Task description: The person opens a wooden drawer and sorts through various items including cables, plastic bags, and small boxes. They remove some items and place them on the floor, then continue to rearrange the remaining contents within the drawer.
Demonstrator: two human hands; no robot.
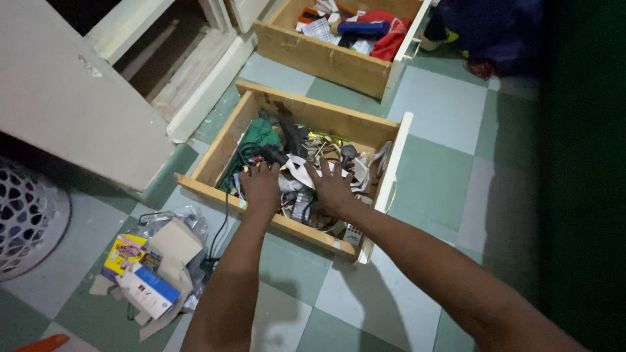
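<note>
Nearest me lie small boxes on the floor at left, then my left hand and right hand, fingers spread flat and gripping nothing, press the tangled cables inside the wooden drawer, another drawer beyond.

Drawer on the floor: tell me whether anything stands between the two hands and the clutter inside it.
Nothing visible does. The left hand and right hand already rest palm-down on the tangle of cables and papers in the open wooden drawer.
</note>
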